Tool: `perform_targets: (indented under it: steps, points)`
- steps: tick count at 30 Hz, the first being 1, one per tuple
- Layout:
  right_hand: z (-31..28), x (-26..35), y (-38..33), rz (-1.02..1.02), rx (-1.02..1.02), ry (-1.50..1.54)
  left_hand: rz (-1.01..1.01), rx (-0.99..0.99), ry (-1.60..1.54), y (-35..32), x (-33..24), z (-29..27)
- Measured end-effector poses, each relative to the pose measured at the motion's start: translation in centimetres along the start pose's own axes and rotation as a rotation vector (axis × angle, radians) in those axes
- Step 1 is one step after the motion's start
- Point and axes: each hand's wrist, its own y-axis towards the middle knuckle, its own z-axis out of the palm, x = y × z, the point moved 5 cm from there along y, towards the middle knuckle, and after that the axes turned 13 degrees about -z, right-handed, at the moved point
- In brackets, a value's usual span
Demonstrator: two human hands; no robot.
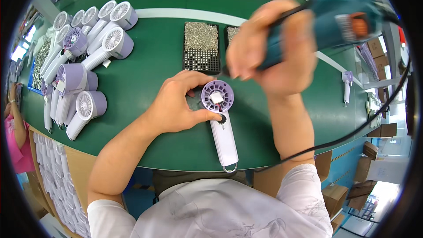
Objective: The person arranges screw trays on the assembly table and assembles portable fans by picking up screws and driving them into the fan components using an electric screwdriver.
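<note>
A handheld fan with a white handle and an opened purple head lies on the green table in front of me. My left hand grips the fan's head between thumb and fingers. A white square piece sits in the middle of that head. Above and to the right, my right hand, blurred by motion, is wrapped around a teal electric screwdriver with a black cord. The tool's tip points down near the far edge of the fan head; whether it touches anything cannot be made out.
A black screw tray stands beyond the fan, with a second tray partly hidden. Several handheld fans are grouped at left, beside a blue bin. The cord crosses at right. Other people sit nearby.
</note>
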Motion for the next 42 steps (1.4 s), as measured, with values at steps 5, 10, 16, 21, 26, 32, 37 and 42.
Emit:
perform_targets:
  steps: [5, 10, 16, 21, 26, 32, 37, 42]
  points:
    - [-2.4, -1.5, 0.0, -0.032, -0.294, -0.207, -0.013, 0.032, 0.0, 0.2, 0.0, 0.3]
    - [-2.1, -4.2, -1.2, 0.029, -0.297, -0.254, 0.018, 0.008, -0.012, 0.1, 0.0, 0.1]
    - [-2.1, -5.0, -1.4, 0.069, -0.346, -0.216, 0.035, 0.008, -0.021, 0.3, 0.1, 0.2]
    - [-1.9, -5.5, -1.7, 0.084, -0.366, -0.151, 0.043, 0.004, -0.02, 0.2, 0.1, 0.1]
    - [-1.8, -5.6, -1.9, 0.102, -0.286, -0.288, 0.04, 0.006, -0.032, 0.2, 0.2, 0.1]
    - [-1.7, -5.6, -1.8, 0.099, -0.35, -0.185, 0.026, 0.025, -0.024, 0.1, 0.1, 0.2]
    - [-0.4, -5.8, -1.7, 0.109, -0.248, -0.257, 0.028, 0.019, -0.019, 0.2, 0.0, 0.1]
    - [-0.5, -5.6, -1.9, 0.096, -0.262, -0.273, 0.011, 0.024, -0.013, 0.1, -0.1, 0.1]
